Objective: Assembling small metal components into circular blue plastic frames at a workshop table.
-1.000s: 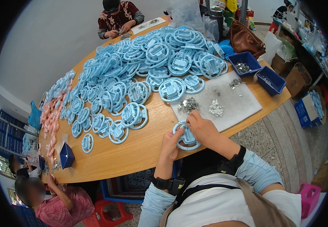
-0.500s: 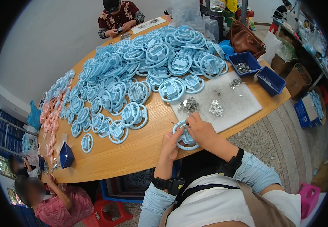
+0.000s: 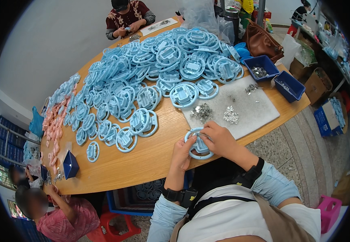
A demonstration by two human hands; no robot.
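Note:
At the table's near edge, my left hand (image 3: pixel 180 152) is closed on the left rim of a light-blue plastic toy steering wheel (image 3: pixel 202 156). Over the wheel's upper part, my right hand (image 3: pixel 221 138) is pinched around a thin metal tool, mostly covered by the fingers; its tip reaches the wheel's middle. Just beyond the hands, small silver metal pieces lie in two heaps, a darker heap (image 3: pixel 202 112) and a brighter heap (image 3: pixel 231 115), on a whitish board (image 3: pixel 259 116). Any piece under the tool's tip is too small to make out.
A large pile of similar blue wheels (image 3: pixel 142 66) covers the wooden table's (image 3: pixel 158 157) middle. Two blue bins (image 3: pixel 261 67) with metal bits stand at the right, near a brown bag (image 3: pixel 261 40). Pink parts (image 3: pixel 56 125) lie far left. Co-workers sit across (image 3: pixel 128 18) and at left (image 3: pixel 68 218).
My right hand has shifted slightly right and down, and the tool has swung from pointing left over the rim to lying over the wheel's middle. The left hand keeps its hold.

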